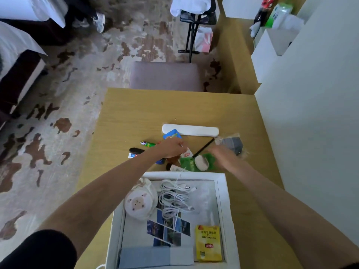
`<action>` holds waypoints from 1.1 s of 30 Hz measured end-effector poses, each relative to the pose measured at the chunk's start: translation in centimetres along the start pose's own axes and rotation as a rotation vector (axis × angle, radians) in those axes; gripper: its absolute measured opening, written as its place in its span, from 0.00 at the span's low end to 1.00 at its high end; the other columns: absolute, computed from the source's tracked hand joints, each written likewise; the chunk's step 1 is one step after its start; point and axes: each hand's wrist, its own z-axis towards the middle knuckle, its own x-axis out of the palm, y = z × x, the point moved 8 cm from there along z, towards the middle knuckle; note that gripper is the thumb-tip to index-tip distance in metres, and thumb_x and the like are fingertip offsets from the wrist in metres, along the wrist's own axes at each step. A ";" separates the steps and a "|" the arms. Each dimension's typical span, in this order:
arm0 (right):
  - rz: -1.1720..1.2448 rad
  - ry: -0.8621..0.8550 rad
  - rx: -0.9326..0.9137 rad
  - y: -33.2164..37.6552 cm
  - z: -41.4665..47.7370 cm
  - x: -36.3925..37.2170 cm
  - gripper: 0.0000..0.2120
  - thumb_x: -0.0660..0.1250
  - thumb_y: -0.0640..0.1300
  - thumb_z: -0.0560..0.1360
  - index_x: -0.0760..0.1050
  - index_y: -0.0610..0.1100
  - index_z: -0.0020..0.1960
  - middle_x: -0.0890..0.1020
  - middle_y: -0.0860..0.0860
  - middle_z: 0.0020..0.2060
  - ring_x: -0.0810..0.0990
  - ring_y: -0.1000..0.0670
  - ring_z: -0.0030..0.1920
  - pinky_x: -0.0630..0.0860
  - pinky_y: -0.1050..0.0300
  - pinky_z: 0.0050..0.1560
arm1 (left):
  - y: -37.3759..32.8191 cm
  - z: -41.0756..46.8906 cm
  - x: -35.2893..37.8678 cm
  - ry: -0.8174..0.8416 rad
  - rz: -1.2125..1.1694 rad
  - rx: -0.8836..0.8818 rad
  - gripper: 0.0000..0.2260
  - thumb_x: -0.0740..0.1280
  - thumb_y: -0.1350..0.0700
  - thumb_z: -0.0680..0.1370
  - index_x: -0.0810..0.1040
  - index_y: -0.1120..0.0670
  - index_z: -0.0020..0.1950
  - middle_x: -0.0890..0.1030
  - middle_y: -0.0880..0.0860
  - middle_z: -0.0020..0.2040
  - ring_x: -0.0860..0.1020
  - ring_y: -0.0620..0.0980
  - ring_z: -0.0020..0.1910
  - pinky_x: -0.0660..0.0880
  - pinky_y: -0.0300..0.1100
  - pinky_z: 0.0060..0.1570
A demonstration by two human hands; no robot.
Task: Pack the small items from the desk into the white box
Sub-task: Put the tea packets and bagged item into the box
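Observation:
The white box [226, 193] stands at the desk's near edge. It holds a white pouch with an animal face [138, 202], coiled white cables [174, 199], a yellow tea carton [208, 243] and a blue-grey flat item [155, 256]. Beyond it lie small items: a blue card [172, 134], a green candy [148, 144], a black pen [204, 148], a green packet [189, 164] with a white oval case [202, 163], and a grey bagged item [232, 144]. My left hand [171, 149] hovers over the pile, fingers curled, something thin at its fingertips. My right hand [223, 155], blurred, reaches beside the green packet.
A long white case [190, 130] lies across the desk's far side. A padded stool [165, 75] stands behind the desk [136, 109]. A white wall [310, 113] borders the right. Patterned carpet lies to the left, with a bed at the far left.

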 end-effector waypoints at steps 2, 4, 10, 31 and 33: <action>-0.124 0.055 -0.047 0.2 0.8 1.1 0.27 0.70 0.39 0.72 0.70 0.47 0.70 0.75 0.45 0.65 0.75 0.43 0.62 0.73 0.47 0.62 | 0.6 0.7 0.6 0.020 0.082 0.045 0.11 0.64 0.50 0.77 0.78 0.53 0.56 0.80 0.54 0.55 0.74 0.49 0.50 0.70 0.42 0.44; -0.151 0.057 -0.076 -0.1 1.1 2.1 0.29 0.70 0.41 0.71 0.68 0.47 0.71 0.73 0.45 0.66 0.72 0.42 0.63 0.72 0.45 0.61 | 0.7 1.4 1.7 0.056 0.175 0.107 0.11 0.65 0.51 0.77 0.77 0.53 0.57 0.79 0.53 0.57 0.75 0.51 0.54 0.73 0.45 0.50; 0.009 -0.032 0.003 -1.5 0.8 2.4 0.14 0.71 0.45 0.71 0.73 0.45 0.55 0.74 0.46 0.53 0.73 0.46 0.54 0.73 0.50 0.53 | 0.3 2.9 4.2 0.042 0.545 0.199 0.16 0.69 0.50 0.73 0.75 0.55 0.58 0.74 0.55 0.57 0.76 0.57 0.54 0.72 0.47 0.41; 1.025 -0.743 0.119 -3.6 -14.3 -5.0 0.02 0.66 0.43 0.78 0.75 0.50 0.48 0.82 0.55 0.43 0.81 0.62 0.42 0.78 0.65 0.39 | -3.4 -2.3 -0.1 -0.120 0.360 0.060 0.08 0.59 0.54 0.80 0.73 0.56 0.53 0.78 0.56 0.47 0.74 0.55 0.44 0.66 0.43 0.40; 1.098 -0.729 0.064 -2.6 -15.5 -5.6 0.01 0.66 0.43 0.78 0.76 0.48 0.48 0.83 0.53 0.43 0.82 0.61 0.42 0.78 0.66 0.39 | -5.1 -5.1 -2.1 -0.253 0.260 0.131 0.05 0.60 0.54 0.80 0.72 0.55 0.51 0.77 0.55 0.43 0.73 0.56 0.40 0.67 0.44 0.37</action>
